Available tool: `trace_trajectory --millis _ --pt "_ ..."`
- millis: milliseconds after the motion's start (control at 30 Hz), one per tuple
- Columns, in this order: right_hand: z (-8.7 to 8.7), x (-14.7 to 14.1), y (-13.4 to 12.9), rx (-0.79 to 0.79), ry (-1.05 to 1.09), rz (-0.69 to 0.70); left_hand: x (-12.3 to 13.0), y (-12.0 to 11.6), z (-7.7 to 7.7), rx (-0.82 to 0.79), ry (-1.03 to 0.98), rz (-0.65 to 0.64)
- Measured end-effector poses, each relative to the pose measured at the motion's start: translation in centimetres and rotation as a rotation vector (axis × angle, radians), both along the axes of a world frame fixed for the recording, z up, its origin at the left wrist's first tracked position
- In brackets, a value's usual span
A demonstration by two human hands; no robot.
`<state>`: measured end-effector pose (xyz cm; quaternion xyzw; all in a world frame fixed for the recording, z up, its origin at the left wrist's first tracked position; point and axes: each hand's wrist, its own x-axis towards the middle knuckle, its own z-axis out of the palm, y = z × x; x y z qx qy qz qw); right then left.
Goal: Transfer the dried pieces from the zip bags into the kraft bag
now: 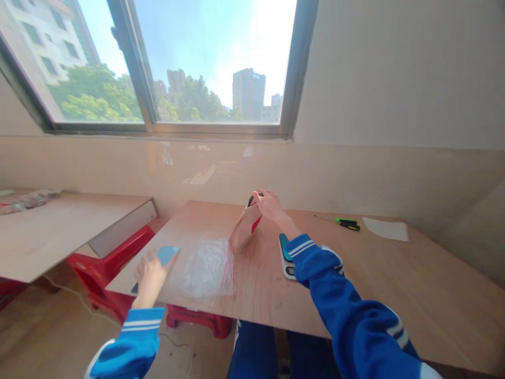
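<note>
My left hand [150, 273] lies across a flat, dark, shiny slab that looks like a smartphone [168, 255], near the table's left edge. Its thumb is by the right side and its fingers, somewhat blurred, are over the left side. With my right hand [270, 206] I grip the top of a brown cardboard box or stiff paper bag [241, 230] with a red patch, tilted on the table. Something dark shows at its mouth, mostly behind my fingers. Clear plastic bags [205, 267] with red edges lie flat between my hands.
Beside my right sleeve sits a small white scale [289, 269] with a teal item [284, 245] on it, partly hidden. Farther right are a green-and-black screwdriver [347, 224] and a white sheet [385, 229]. Red stools [106, 260] stand left of the wooden table [394, 284].
</note>
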<state>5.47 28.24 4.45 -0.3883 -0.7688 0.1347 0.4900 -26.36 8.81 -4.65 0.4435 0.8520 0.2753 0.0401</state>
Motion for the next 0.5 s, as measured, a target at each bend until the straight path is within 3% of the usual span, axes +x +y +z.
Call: trace_trajectory --millis 100,233,500 --pt "0.3 -0.3 -0.2 -0.028 0.02 -0.007 -2.1 -0.4 -0.4 -0.13 -0.003 0.089" --pt "0.5 0.0 -2.5 -0.035 0.081 -0.06 -3.2 0.2 -1.2 -0.237 0.002 0.092" --pt "0.8 4.3 -11.9 0.012 0.085 -0.141 -3.1 0.9 -1.5 -0.256 0.067 0.044"
